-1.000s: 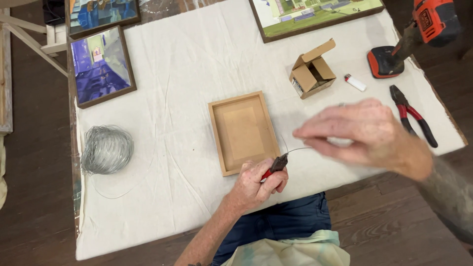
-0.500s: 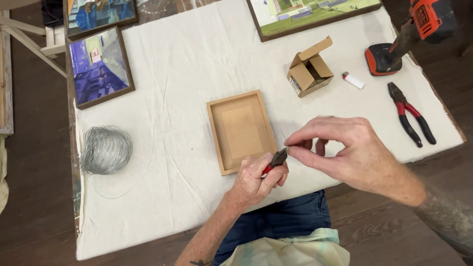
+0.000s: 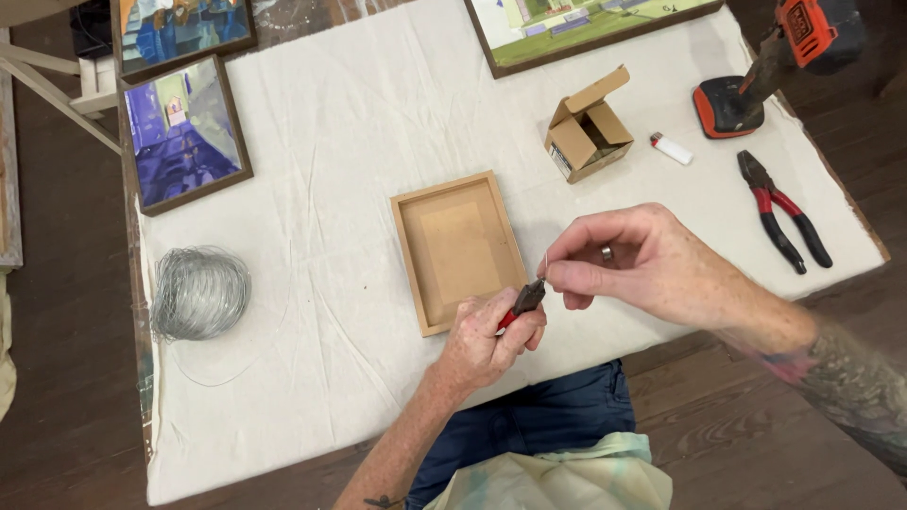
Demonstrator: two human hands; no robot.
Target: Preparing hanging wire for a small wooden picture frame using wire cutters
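While the left hand [image 3: 491,335] is closed around the red handles of small cutters [image 3: 524,300], their dark nose points up and to the right, meeting a short piece of thin wire [image 3: 545,263] that the right hand [image 3: 652,269] pinches between thumb and forefinger. That wire stands roughly upright just above the nose of the cutters, over the near edge of the surface [image 3: 378,123], which is draped in a pale cloth. The right hand comes in from the right with its forearm slanting toward the near right corner, its other fingers curled loosely and a ring on one of them. The left forearm rises from the near side, wrist bent so the knuckles face up.

Just to the left of both hands lies a shallow wooden frame [image 3: 460,248], back side up like a tray, with only its brown backing board showing inside. Farther off to the right stands a small cardboard box [image 3: 586,132] with its flaps open; what is inside cannot be made out. A white lighter [image 3: 671,148] lies beside it, then red-handled pliers [image 3: 782,210] and an orange and black drill [image 3: 775,57] at the far right. A coil of grey wire [image 3: 200,293] rests at the left, with framed paintings [image 3: 184,132] along the far edge.
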